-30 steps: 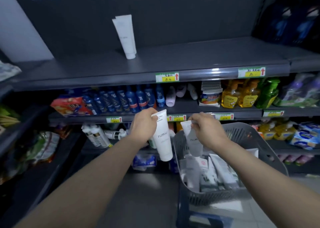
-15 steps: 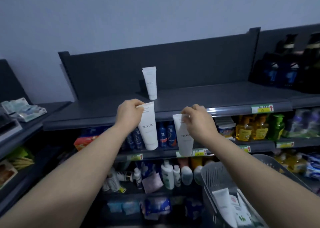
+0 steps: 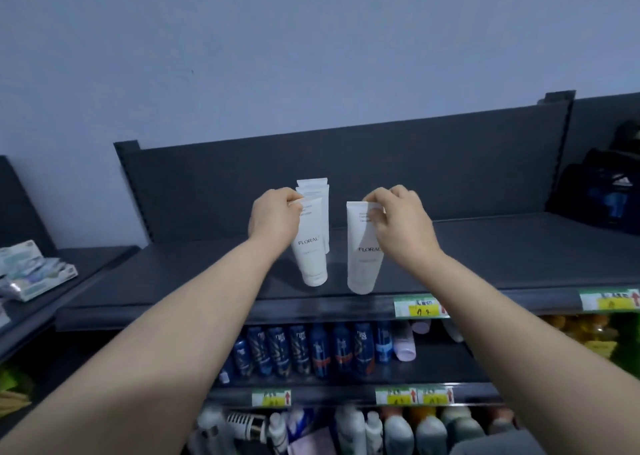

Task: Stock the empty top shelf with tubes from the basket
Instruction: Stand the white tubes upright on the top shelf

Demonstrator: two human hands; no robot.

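Arms outstretched, left hand and right hand pinching tubes.

shop aisle showing: dark metal shelving carrying yellow price tags, rows of blue bottles sitting below.

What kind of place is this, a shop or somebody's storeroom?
Most likely a shop aisle, probably toiletries. Price labels run along the front edge of the dark top shelf, a row of matching blue bottles fills the shelf below, and the left hand and right hand hold white FLORAL tubes.
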